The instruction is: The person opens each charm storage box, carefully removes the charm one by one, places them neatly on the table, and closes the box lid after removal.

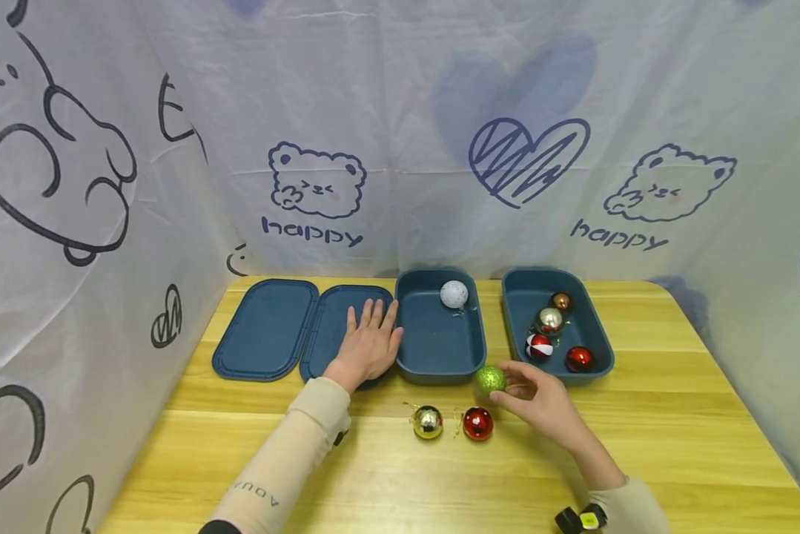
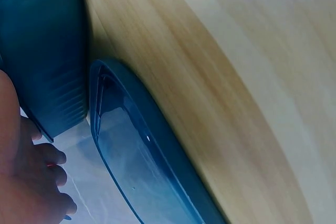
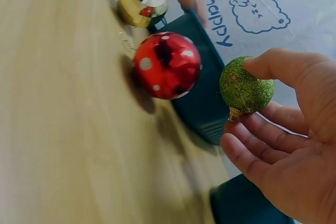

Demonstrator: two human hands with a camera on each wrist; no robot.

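Between thumb and fingers, my right hand [image 1: 540, 397] pinches a green glittery Christmas ball [image 1: 491, 379], raised at the front right corner of the middle blue box [image 1: 440, 360]. In the right wrist view the ball's gold cap [image 3: 234, 113] points down toward the fingers. My left hand [image 1: 369, 345] lies palm down with straight fingers over the right-hand blue lid [image 1: 333, 326], its thumb side close to the middle box's left wall. A white ball [image 1: 454, 294] sits inside that box. On the table in front lie a gold ball [image 1: 428, 422] and a red ball [image 1: 477, 423] with white dots.
The right blue box [image 1: 596, 334] holds several balls, among them a silver one [image 1: 549, 320], a red one [image 1: 579, 360] and a small brown one [image 1: 561, 300]. Another blue lid [image 1: 266, 330] lies flat at the far left. A printed white cloth [image 1: 420, 215] hangs behind the table.
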